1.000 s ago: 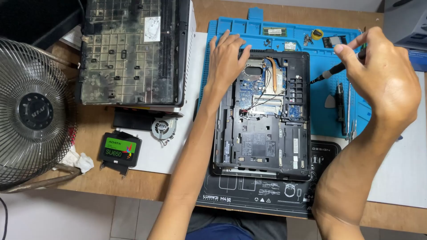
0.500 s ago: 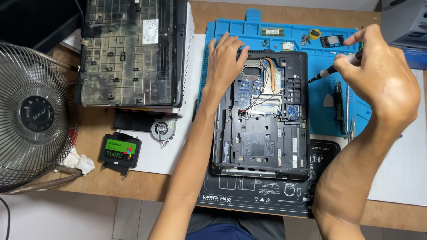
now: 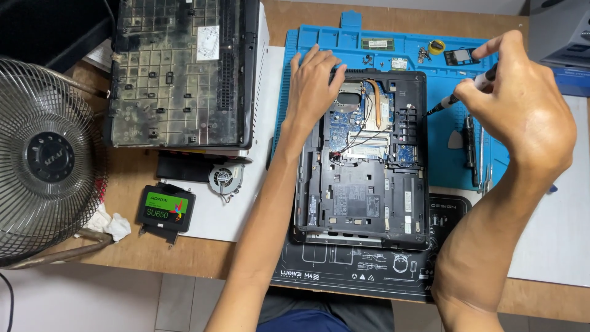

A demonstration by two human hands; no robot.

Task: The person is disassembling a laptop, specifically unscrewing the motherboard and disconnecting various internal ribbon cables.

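nearest, a black mat point(image 3: 369, 270) lies at the wooden counter point(image 3: 123, 178) edge. on it and the blue mat point(image 3: 442, 154) beyond sits the opened laptop base point(image 3: 362, 203). the left hand point(image 3: 313, 86) lies flat and open on its far left corner. the right hand point(image 3: 522, 104) has its grip closed around a screwdriver point(image 3: 458, 97), tip at the far right edge.

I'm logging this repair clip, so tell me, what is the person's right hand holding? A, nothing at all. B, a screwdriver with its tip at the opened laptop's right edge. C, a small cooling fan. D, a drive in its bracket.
B: the right hand grips a thin screwdriver whose tip points at the right edge of the opened laptop, while the left hand rests on the laptop's upper left corner.
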